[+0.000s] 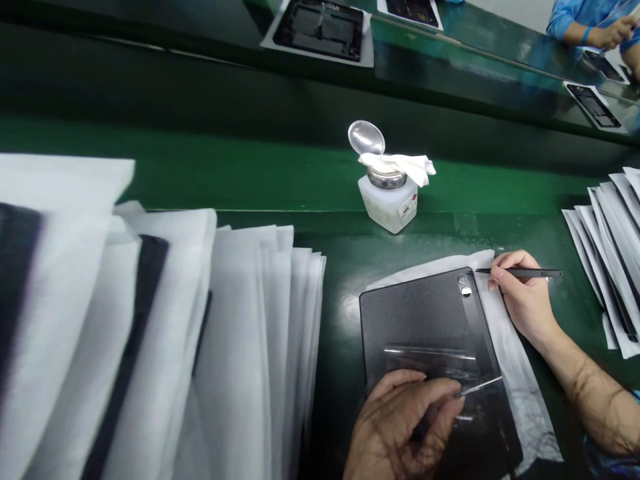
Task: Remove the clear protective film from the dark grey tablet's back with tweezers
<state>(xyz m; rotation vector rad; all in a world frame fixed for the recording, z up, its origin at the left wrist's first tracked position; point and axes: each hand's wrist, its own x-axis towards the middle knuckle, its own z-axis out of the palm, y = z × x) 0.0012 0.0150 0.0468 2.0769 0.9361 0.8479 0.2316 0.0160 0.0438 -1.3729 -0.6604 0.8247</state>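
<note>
A dark tablet [413, 317] lies back side up on a white sleeve [523, 373], its round camera lenses near the upper right corner. Over its lower part, my left hand [405, 423] pinches the edge of a clear film [480, 385] between thumb and forefinger. The film is partly raised and catches the light. Beside the tablet's upper right corner, my right hand [527, 297] grips slim black tweezers [533, 273]. Their pointed tip is close to the camera lenses; whether it touches the tablet I cannot tell.
A dispenser bottle [389, 200] with its lid up and a white cloth on top stands behind the tablet. White sleeves [240, 333] with dark panels stand at left, more sleeves [613, 247] at right. A raised shelf bears dark housings [320, 30]. A co-worker's hand [617, 33] is at upper right.
</note>
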